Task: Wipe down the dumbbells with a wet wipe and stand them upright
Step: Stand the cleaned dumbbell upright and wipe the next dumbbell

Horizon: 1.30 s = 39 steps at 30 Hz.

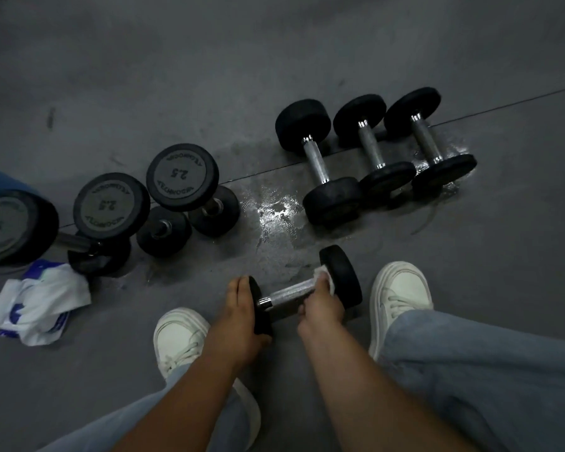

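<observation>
Grey floor [340,44]; seven dumbbells [317,164].
Three upright, three lying; left hand [242,318] fingers grip seventh dumbbell [287,293]; right hand [323,308] fingers curl around wipe [322,275] on its handle.

We see black heads and silvery knurled handles on the dumbbells [317,163], a white wet wipe [320,274], a white packet [40,301] printed in blue, white shoes [402,288], pale blue jeans [486,370] and a dark grey floor [177,76].
</observation>
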{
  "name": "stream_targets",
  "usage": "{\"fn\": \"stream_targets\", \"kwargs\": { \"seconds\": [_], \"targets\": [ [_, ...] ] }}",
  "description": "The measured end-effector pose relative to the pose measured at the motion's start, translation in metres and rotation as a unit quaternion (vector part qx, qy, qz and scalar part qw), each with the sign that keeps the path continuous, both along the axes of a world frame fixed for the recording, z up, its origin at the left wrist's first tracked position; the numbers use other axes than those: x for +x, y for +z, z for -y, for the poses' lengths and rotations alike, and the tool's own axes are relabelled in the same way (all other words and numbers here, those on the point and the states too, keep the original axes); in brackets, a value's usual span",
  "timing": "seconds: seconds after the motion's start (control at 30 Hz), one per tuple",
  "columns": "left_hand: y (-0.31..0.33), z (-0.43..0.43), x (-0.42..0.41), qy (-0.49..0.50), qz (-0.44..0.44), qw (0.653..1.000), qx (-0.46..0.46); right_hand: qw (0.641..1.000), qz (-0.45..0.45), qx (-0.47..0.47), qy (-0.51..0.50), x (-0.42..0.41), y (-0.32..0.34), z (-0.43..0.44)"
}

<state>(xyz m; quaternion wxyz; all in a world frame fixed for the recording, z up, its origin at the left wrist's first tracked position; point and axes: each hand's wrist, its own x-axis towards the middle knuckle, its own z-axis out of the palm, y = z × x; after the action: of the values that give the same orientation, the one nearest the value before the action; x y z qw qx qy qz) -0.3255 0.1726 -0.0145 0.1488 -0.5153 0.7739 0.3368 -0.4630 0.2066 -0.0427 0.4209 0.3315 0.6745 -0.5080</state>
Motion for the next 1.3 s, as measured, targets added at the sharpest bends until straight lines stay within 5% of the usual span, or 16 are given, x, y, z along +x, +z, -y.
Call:
{"fn": "stream_targets", "kwargs": {
  "seconds": [0.27,0.43,0.67,1.0,1.17,1.3],
  "targets": [
    [-0.001,0.000,-0.001,0.004,-0.002,1.000,-0.008,0.998,0.008,-0.052,-0.029,-0.001,0.001,-0.010],
    [-0.001,-0.001,0.000,0.003,-0.007,1.000,-0.011,0.993,0.116,-0.008,0.000,0.001,-0.011,-0.041],
    [0.001,0.000,-0.001,0.000,0.002,1.000,-0.005,0.989,0.093,-0.054,-0.100,-0.013,0.024,0.009],
    [0.001,0.001,-0.001,0.005,-0.006,1.000,-0.004,0.996,-0.014,-0.078,-0.051,0.007,0.004,-0.013],
    [0.000,0.001,-0.002,0.003,0.000,1.000,-0.014,0.992,0.076,-0.037,-0.091,-0.010,0.003,0.019],
    [0.000,0.000,0.000,0.006,-0.004,1.000,-0.005,0.997,0.003,-0.042,-0.059,0.001,0.002,-0.002]
  ]
}}
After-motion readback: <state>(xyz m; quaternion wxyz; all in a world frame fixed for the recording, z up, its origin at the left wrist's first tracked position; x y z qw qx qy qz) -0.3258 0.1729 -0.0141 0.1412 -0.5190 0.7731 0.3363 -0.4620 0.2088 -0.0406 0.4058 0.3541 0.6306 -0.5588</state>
